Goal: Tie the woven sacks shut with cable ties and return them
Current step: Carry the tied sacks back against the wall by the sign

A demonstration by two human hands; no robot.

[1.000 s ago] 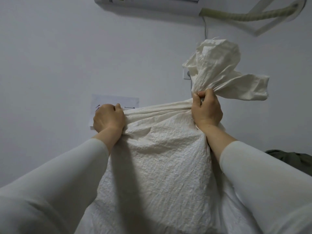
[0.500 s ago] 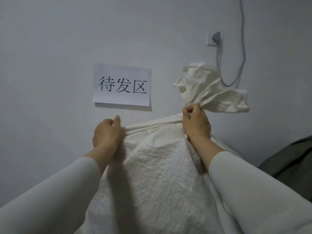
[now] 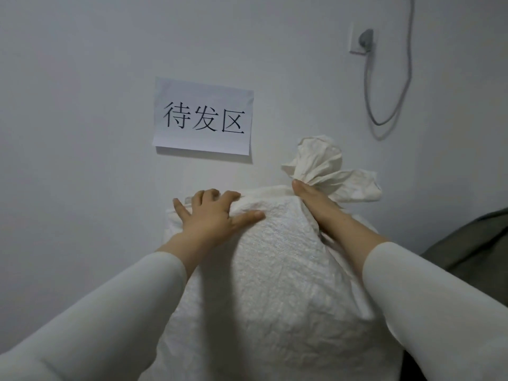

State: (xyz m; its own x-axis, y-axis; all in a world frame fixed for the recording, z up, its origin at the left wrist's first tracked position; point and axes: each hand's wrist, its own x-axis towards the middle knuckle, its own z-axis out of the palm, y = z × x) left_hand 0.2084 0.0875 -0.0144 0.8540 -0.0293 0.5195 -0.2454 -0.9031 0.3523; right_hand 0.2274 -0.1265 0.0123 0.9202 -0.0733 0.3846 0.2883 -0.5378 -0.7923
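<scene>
A full white woven sack (image 3: 275, 284) stands against the wall in front of me, its mouth gathered into a crumpled neck (image 3: 324, 171) at the upper right. My left hand (image 3: 211, 215) lies spread on the sack's top left corner, fingers straight, thumb pointing right. My right hand (image 3: 316, 204) rests flat along the sack's right shoulder, its fingertips at the base of the gathered neck. I cannot make out a cable tie; the spot where the neck is cinched is hidden behind my right hand.
A paper sign (image 3: 203, 116) with three printed characters is taped to the white wall above the sack. A wall socket (image 3: 362, 41) with a grey plug and hanging cable (image 3: 384, 116) is at upper right. A dark grey fabric object (image 3: 472, 248) sits at the right.
The sack has come down against the wall below the sign. Both hands have let go of their grips and now lie flat on the sack. The view has tilted downward.
</scene>
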